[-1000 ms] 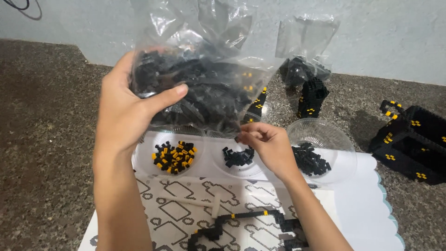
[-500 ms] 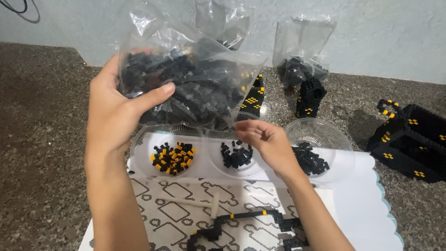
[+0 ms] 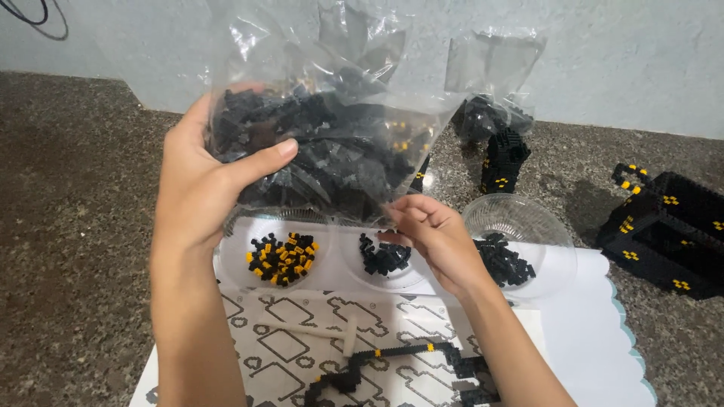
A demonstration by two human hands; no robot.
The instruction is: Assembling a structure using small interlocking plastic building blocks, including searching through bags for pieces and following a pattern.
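Note:
My left hand (image 3: 204, 181) grips a clear plastic bag (image 3: 332, 143) full of small black building bricks, lifted above the table. My right hand (image 3: 434, 237) pinches the bag's lower right corner between fingers and thumb. Below the bag stand three clear bowls: one with black and yellow bricks (image 3: 283, 256), one with black bricks (image 3: 385, 256), and one with black bricks (image 3: 505, 260) on the right. A flat black brick frame with yellow dots (image 3: 400, 365) lies on the patterned sheet (image 3: 302, 347) in front of me.
A second clear bag of black bricks (image 3: 490, 90) leans against the wall beside a small black brick tower (image 3: 504, 162). A large black and yellow brick structure (image 3: 667, 226) sits at the right. A white tool (image 3: 328, 332) lies on the sheet. The speckled stone counter (image 3: 75, 226) spreads to the left.
My left hand has raised the bag and shifted it slightly left. My right hand has kept its pinch near the bag's lower corner, rising a little with it.

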